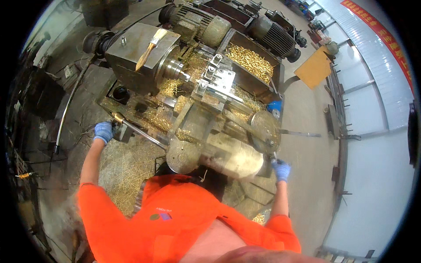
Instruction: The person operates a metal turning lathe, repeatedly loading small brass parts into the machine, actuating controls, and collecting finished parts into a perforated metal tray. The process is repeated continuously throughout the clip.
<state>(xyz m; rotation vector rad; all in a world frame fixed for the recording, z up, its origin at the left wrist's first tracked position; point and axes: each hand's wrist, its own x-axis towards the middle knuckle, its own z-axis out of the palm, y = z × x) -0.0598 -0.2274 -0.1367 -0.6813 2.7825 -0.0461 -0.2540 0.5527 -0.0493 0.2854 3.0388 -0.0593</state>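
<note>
My left hand (104, 132), in a blue glove, is closed at a dark block (123, 132) on the machine's left front; what the fingers hold is hidden. A metal rod with a brass-coloured end (118, 117) runs beside it. My right hand (281, 170), gloved too, grips a small crank handle (275, 156) at the edge of a round metal handwheel (265, 127). Between my arms stands the lathe, with its chuck (172, 69) facing a bright tool block (220, 80). Brass-coloured shavings (160, 119) cover its bed.
A brush with a wooden handle (147, 55) lies on the headstock (131, 52). Behind the tool block, a metal bin (277, 93) holds many small brass-coloured parts. Motors (272, 35) stand farther back. A rod (302, 133) sticks out to the right, and a hose (68, 103) hangs at left.
</note>
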